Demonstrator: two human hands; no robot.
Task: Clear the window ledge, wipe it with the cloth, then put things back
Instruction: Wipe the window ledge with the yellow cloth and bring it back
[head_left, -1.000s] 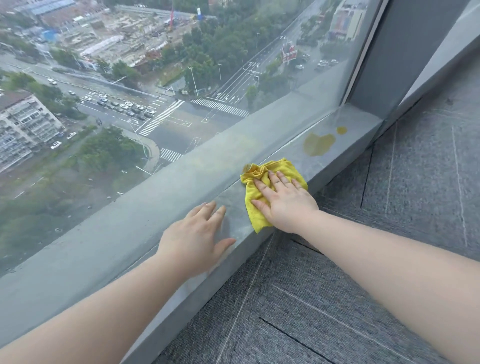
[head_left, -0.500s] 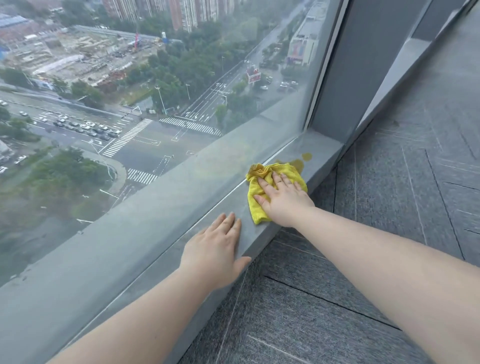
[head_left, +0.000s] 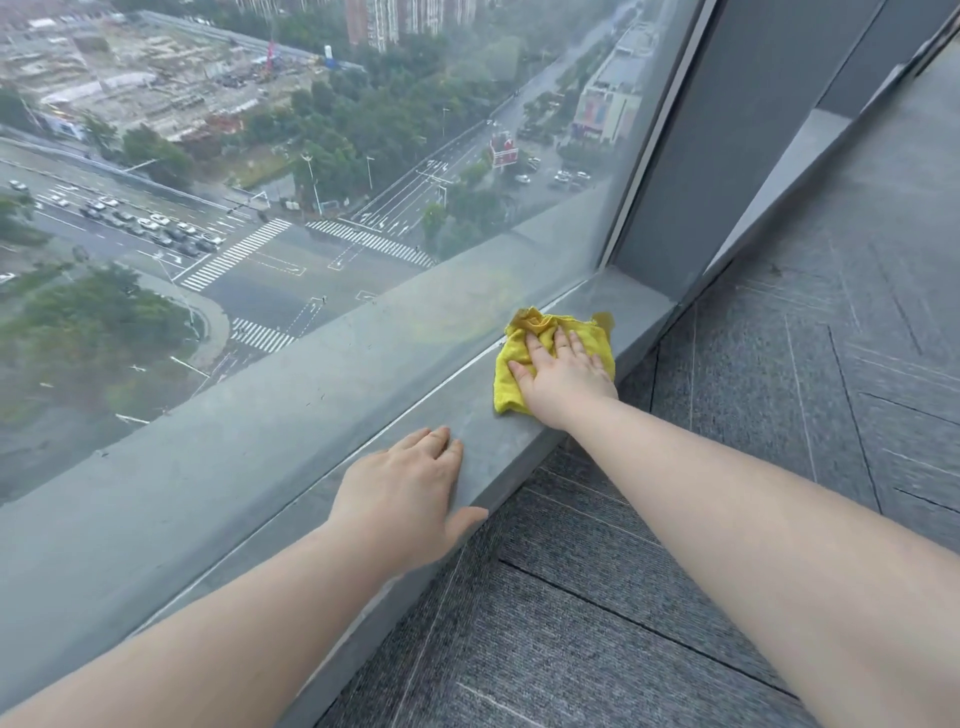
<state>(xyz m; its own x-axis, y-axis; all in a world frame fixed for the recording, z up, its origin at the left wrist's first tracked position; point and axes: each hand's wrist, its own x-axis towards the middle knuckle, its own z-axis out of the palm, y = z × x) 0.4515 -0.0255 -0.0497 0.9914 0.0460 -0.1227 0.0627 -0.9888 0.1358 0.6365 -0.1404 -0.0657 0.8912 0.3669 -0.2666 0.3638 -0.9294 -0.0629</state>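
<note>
My right hand (head_left: 563, 371) is flat, fingers spread, pressing the yellow cloth (head_left: 519, 364) on the window ledge (head_left: 483, 431); left hand (head_left: 405, 493) rests open, palm down, nearby.

Two bare forearms, no sleeves in view up to the frame edge. No watch, bracelet or ring on the left hand (head_left: 402, 499) or the right hand (head_left: 563, 379). Fingers (head_left: 535, 348) ungloved, nails short and unpainted.

The crumpled yellow microfibre cloth (head_left: 550, 353) lies on the grey stone window ledge (head_left: 483, 431), at one o'clock from the flat left hand (head_left: 402, 493).
</note>
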